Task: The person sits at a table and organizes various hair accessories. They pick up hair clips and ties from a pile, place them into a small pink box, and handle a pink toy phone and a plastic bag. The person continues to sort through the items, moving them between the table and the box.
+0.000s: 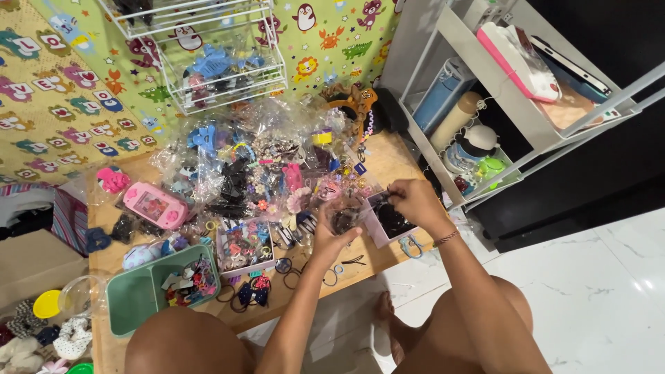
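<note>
At desk (388, 163) centre: left hand (331, 235) clamped on small clear bag (344, 218); right hand (414, 199), at three o'clock, pinching dark clips; many bags unsorted at twelve.

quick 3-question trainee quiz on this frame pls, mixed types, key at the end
1. True or false: the left hand holds a small clear bag of dark items.
2. Where is the right hand? A) in the green divided tray B) over the small box of dark items C) on the pink handheld game
3. Fill in: the wire rack with blue hair clips stands at the table's ___ edge.

Key: 1 true; 2 B; 3 far
</note>
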